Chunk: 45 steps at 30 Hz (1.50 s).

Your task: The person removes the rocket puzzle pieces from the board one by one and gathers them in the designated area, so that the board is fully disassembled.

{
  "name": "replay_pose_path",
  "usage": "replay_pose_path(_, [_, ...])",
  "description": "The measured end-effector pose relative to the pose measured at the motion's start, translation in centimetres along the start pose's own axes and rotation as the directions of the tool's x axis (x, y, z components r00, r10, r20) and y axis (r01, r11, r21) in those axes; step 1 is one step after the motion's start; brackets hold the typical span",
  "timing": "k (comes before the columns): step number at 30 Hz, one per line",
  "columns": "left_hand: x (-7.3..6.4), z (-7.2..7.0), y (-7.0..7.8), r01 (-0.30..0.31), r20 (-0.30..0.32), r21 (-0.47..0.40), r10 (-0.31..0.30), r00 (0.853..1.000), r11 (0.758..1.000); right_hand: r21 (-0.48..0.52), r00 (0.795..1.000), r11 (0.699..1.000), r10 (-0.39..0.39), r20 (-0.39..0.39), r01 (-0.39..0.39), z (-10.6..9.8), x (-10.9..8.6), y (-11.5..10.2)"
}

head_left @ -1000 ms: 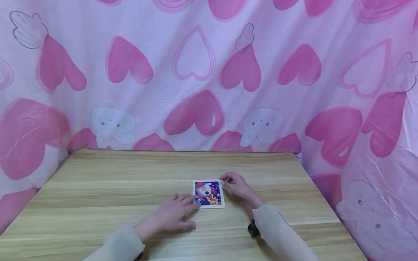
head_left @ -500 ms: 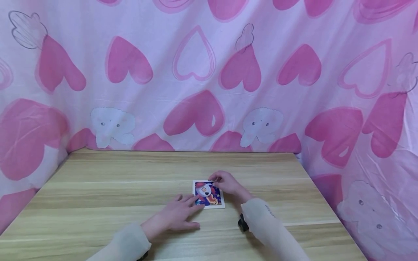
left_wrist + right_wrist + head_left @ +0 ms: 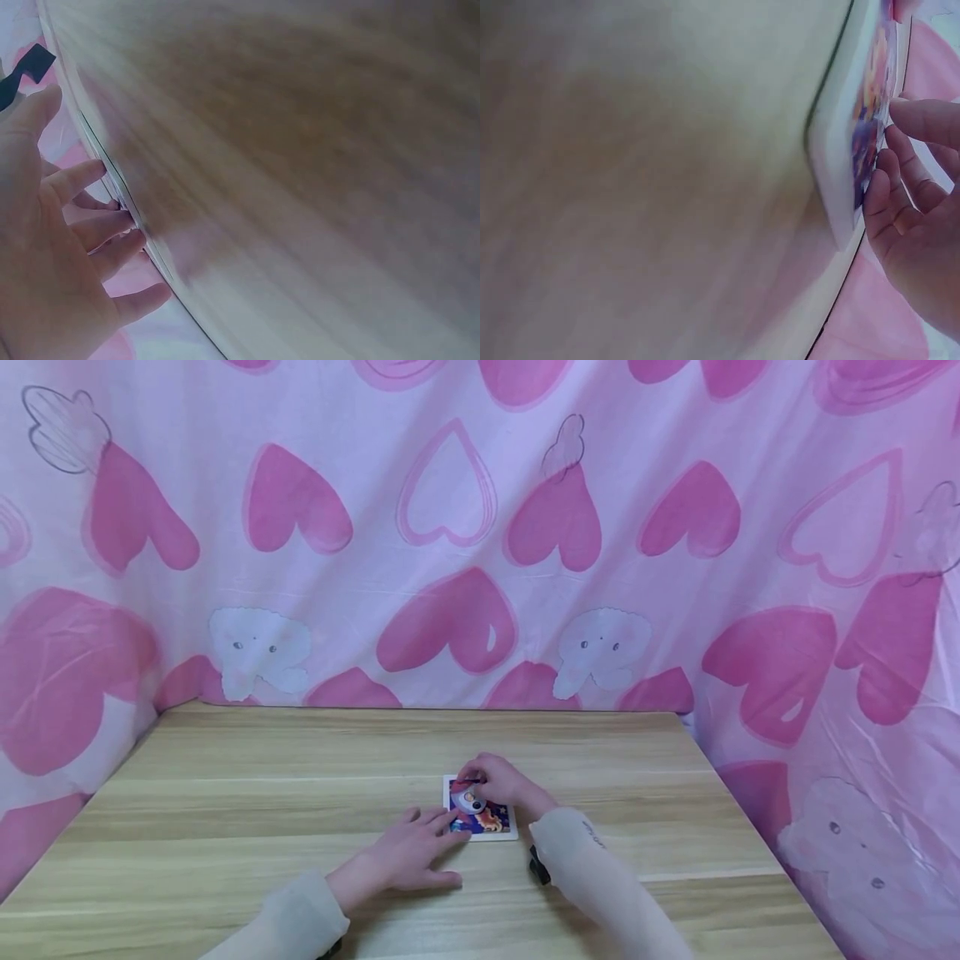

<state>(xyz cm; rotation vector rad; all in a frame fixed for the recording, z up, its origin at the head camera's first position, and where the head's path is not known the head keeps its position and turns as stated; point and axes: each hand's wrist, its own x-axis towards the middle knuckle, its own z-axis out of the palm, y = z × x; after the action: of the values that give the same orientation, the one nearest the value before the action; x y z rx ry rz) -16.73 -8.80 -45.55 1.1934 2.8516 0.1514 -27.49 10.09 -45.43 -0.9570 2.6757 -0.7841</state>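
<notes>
A small square picture board [image 3: 491, 821] with a white border lies on the wooden table; its print shows a rounded white and red figure with orange flames on dark blue. My left hand [image 3: 411, 853] rests at its left side, fingers stretched out, two fingertips over the lower left of the picture. From the right, my right hand [image 3: 504, 781] reaches over the upper part with fingers bent and fingertips at the print. In the right wrist view, its thumb and bent fingertips are close to the face of the board [image 3: 832, 150], with nothing visible between them.
The light wooden table [image 3: 262, 810] extends around the board on all sides. A pink and white curtain [image 3: 450, 610] printed with hearts hangs behind its back edge and along both sides. A black strap piece [image 3: 538, 866] shows at my right wrist.
My right hand has moved left from the board's upper right corner to over the upper part of the picture. My left hand has shifted slightly right onto it. The board stays nearly in place.
</notes>
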Motion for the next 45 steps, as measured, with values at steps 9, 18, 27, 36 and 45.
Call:
replay_pose_path(9, [0.1,0.1,0.0,-0.009,-0.019,0.01,0.009,1.0,1.0,-0.079,0.997,0.997,0.015,0.076,-0.009,-0.2,0.7,-0.3])
replay_pose_path(18, [0.1,-0.1,0.0,-0.001,-0.004,-0.002,0.001,1.0,1.0,-0.086,0.99,0.994,0.082,0.115,-0.073,-0.4,1.0,-0.9])
replay_pose_path(27, [0.2,-0.4,0.1,0.009,0.024,-0.023,-0.009,1.0,1.0,-0.069,0.987,0.991,0.12,0.108,-0.113,-0.2,1.1,-1.0])
replay_pose_path(36, [0.2,-0.3,0.1,0.013,0.024,-0.031,-0.012,1.0,0.999,-0.008,0.989,0.995,0.095,0.111,-0.095,-0.4,1.2,-1.1])
replay_pose_path(45, [0.2,-0.3,0.2,0.016,0.037,-0.042,-0.015,0.999,0.999,0.153,0.989,0.983,0.087,0.121,-0.105,-0.6,0.9,-0.8])
